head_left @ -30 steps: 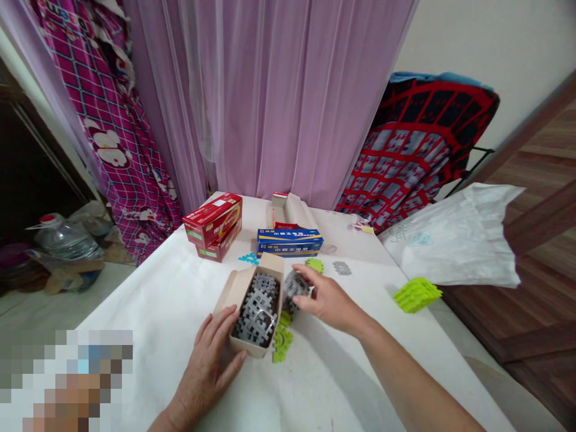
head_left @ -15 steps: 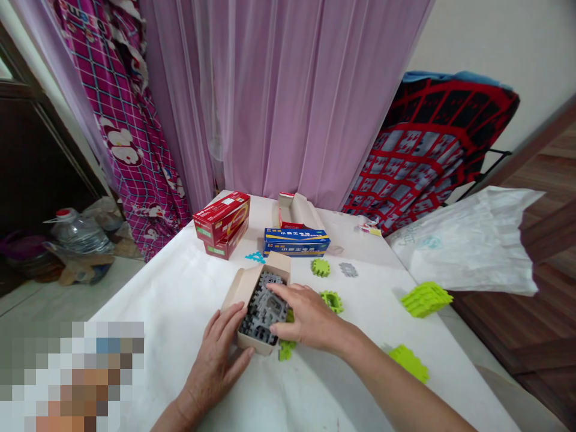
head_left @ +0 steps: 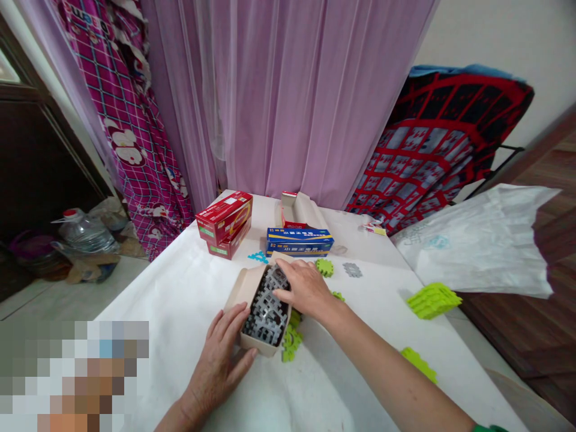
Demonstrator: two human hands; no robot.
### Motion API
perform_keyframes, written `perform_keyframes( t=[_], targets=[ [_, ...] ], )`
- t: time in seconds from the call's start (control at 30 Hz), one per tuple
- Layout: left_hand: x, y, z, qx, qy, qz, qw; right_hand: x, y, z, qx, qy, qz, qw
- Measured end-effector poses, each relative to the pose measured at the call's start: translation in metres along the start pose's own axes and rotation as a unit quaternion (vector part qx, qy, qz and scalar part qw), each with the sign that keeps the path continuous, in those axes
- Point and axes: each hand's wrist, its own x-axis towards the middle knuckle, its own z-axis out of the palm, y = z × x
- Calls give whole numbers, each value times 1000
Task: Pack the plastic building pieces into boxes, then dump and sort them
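A tan cardboard box (head_left: 243,289) lies open on the white table (head_left: 180,300), filled with grey interlocking plastic pieces (head_left: 266,309). My left hand (head_left: 222,354) rests against the box's near end, fingers spread along its side. My right hand (head_left: 303,287) lies over the box's far right edge, fingers curled down onto the grey pieces. Green pieces (head_left: 291,342) lie on the table right beside the box, partly under my right wrist.
Two red boxes (head_left: 225,223), a blue box (head_left: 300,240) and an open carton (head_left: 299,210) stand at the table's far end. Loose green (head_left: 324,267), grey (head_left: 352,270) and blue (head_left: 258,257) pieces lie near them. A green stack (head_left: 433,300) and a white bag (head_left: 477,240) sit right.
My right hand brought a clump of grey pieces from beside the box into it, then slid toward the box's far end. My left hand stayed on the box.
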Motion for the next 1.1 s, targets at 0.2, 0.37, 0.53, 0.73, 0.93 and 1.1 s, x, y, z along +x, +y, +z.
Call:
perform_keyframes(
  t=[0.2,0.37,0.53,0.73,0.93,1.1],
  targets=[
    [1,1,-1,-7,-1,2,1000,-11,2,-7,32,-17,7,999],
    [1,1,0,-8,0,3,1000,-20,-5,-12,68,-71,-68,993],
    [-1,1,0,-4,-4,0,1000,-23,-3,-12,93,-68,-102,988],
    [-2,0,1,-14,-14,-4,1000,-39,-12,-9,73,-58,-131,987],
    [-1,1,0,-16,-13,-5,1000,-46,-31,-5,54,-85,-104,990],
    [0,1,-2,-12,-13,1,1000,-42,-34,-10,107,-89,-21,990]
  ],
)
